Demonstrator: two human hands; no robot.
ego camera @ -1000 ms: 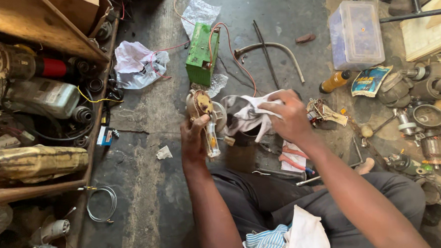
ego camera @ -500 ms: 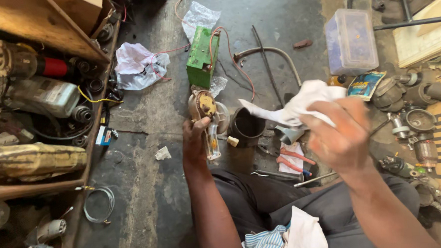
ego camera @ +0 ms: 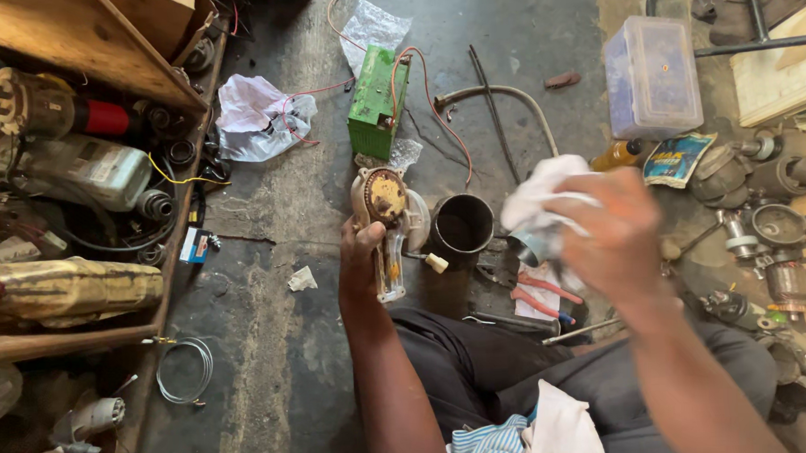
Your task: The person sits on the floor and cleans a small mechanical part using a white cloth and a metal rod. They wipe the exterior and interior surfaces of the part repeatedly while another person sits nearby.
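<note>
The left hand has its grip closed round a worn, cream-coloured appliance housing, held upright above the concrete floor beside a dark metal cup. The right hand, blurred, has its grip bunched on a white rag and a small metal part. This looks like a wiping step; bringing rag and housing together would call for a steady left hold.

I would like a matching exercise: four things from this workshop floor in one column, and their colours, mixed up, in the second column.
Things:
1. box with wires
2. cloth in the right hand
3. lidded plastic container
4. pliers handles

Colours:
A. red
B. clear
C. green
D. white

Pairs: 1-C, 2-D, 3-B, 4-A
</note>
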